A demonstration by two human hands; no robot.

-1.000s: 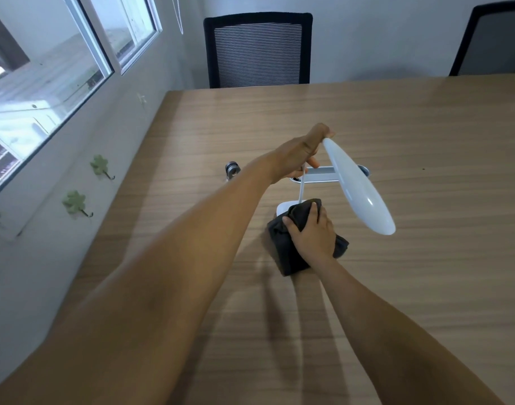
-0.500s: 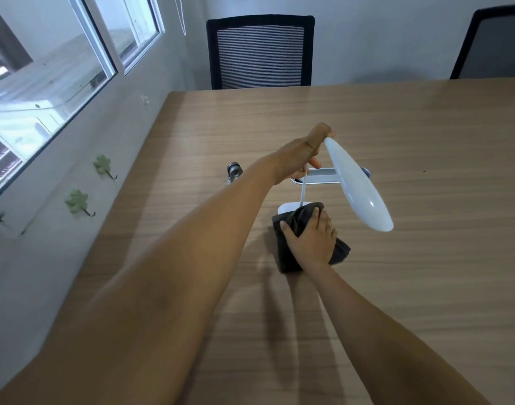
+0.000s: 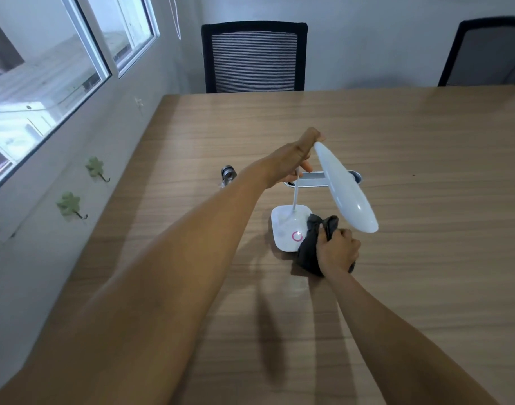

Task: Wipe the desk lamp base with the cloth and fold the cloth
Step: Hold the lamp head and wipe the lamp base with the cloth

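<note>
Mid-frame, the left hand (image 3: 291, 159) gripped the top end of the lamp head (image 3: 345, 188), fingers curled round it. The right hand (image 3: 336, 252) was closed on a bunched dark cloth (image 3: 309, 252), pressed against the right edge of the white base (image 3: 285, 229). Base stood on the table (image 3: 426, 287), its pink ring button uncovered.

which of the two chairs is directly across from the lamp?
The left chair, whole mesh back showing, behind the lamp. The other chair sits cut off at the far right.
</note>
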